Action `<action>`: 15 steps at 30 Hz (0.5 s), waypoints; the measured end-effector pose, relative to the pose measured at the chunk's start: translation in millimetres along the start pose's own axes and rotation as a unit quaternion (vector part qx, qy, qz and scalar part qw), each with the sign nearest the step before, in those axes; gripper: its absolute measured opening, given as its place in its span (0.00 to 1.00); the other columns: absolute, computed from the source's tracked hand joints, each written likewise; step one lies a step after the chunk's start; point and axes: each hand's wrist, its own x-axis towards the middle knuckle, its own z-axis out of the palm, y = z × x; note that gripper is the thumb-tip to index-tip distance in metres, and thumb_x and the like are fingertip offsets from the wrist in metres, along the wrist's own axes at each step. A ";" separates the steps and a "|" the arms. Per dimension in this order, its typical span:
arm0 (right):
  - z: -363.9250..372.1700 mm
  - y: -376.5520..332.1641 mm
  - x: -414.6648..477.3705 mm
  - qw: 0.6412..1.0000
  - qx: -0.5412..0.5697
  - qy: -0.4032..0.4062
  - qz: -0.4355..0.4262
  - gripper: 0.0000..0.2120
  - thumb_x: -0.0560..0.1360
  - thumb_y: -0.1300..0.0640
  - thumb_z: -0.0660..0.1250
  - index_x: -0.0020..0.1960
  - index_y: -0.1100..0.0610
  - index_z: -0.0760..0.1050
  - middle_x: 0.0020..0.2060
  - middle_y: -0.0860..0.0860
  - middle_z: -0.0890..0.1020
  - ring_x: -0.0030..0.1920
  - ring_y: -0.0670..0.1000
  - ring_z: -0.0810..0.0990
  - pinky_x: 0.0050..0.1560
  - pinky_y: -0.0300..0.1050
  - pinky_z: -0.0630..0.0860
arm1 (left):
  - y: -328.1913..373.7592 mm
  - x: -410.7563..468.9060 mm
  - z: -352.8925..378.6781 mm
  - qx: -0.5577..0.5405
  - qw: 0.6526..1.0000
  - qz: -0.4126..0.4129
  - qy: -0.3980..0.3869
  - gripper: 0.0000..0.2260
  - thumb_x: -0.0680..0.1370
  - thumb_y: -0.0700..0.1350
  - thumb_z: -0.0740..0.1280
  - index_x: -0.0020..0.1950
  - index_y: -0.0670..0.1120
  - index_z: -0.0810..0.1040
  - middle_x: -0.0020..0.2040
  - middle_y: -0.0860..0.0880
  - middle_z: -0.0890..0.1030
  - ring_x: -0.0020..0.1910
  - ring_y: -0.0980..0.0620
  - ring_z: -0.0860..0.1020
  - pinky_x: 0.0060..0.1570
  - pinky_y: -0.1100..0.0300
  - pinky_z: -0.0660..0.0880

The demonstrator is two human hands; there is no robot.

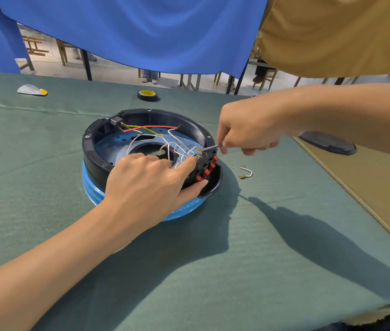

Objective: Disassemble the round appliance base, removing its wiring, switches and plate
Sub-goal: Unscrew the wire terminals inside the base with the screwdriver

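Base point(89, 149) mid-table point(261, 235), open side up. Left hand point(146, 185) fingers pinch switch block point(204, 167) at base's right rim. Right hand point(249, 130) clenched round thin tool point(210, 147); shaft lies left-right, tip at block's terminals.

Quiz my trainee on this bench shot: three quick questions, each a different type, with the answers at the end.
1. True or false: the right hand holds nothing.
2. Relative to the round base, where is the loose white wire? A) inside it B) on the green cloth to its right C) draped over its rim
3. Fill in: the left hand has its grip on the switch block, whose buttons are ____.
Key: 1 false, the right hand holds a thin metal tool; 2 B; 3 red.
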 end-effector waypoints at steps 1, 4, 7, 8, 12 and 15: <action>3.3 1.2 1.3 0.997 0.075 -0.013 0.028 0.11 0.79 0.62 0.56 0.49 0.60 0.78 0.26 0.55 0.75 0.19 0.49 0.63 0.19 0.37 0.61 | -0.1 0.2 0.6 0.002 1.000 -0.001 -0.001 0.21 0.80 0.62 0.54 0.49 0.52 0.81 0.22 0.51 0.72 0.23 0.46 0.75 0.29 0.60 0.54; 16.7 3.0 3.4 0.973 0.220 -0.019 0.067 0.10 0.79 0.63 0.58 0.50 0.64 0.77 0.23 0.54 0.72 0.18 0.47 0.60 0.19 0.34 0.57 | -0.2 0.6 1.8 0.005 1.000 -0.007 0.002 0.21 0.80 0.62 0.53 0.48 0.51 0.80 0.22 0.51 0.72 0.23 0.46 0.74 0.29 0.60 0.54; 25.3 2.1 8.1 0.983 0.176 0.022 0.050 0.11 0.80 0.60 0.58 0.50 0.62 0.78 0.26 0.54 0.74 0.21 0.49 0.63 0.21 0.37 0.59 | 0.0 0.2 2.3 0.005 1.000 -0.010 0.008 0.21 0.80 0.62 0.53 0.47 0.51 0.80 0.22 0.51 0.71 0.22 0.46 0.74 0.29 0.60 0.54; 25.4 2.7 8.7 0.988 0.145 0.030 0.044 0.11 0.80 0.59 0.58 0.50 0.61 0.79 0.27 0.54 0.75 0.23 0.50 0.64 0.23 0.38 0.60 | 0.2 0.2 2.4 0.004 1.000 -0.011 0.010 0.21 0.80 0.62 0.53 0.46 0.51 0.80 0.22 0.51 0.71 0.22 0.46 0.74 0.29 0.61 0.55; 18.6 9.9 5.6 0.996 0.076 0.047 0.030 0.11 0.79 0.58 0.59 0.45 0.53 0.80 0.25 0.50 0.76 0.20 0.47 0.66 0.19 0.37 0.62 | 0.7 0.0 2.9 0.005 1.000 -0.013 0.013 0.21 0.80 0.62 0.53 0.46 0.51 0.79 0.21 0.51 0.71 0.22 0.47 0.73 0.28 0.60 0.55; 12.4 14.2 3.4 0.997 0.066 0.034 0.031 0.13 0.80 0.58 0.59 0.42 0.51 0.80 0.20 0.47 0.74 0.18 0.47 0.64 0.18 0.36 0.61 | 0.7 -0.5 3.3 0.007 1.000 -0.015 0.015 0.21 0.80 0.62 0.53 0.47 0.51 0.80 0.21 0.51 0.71 0.22 0.47 0.73 0.28 0.60 0.55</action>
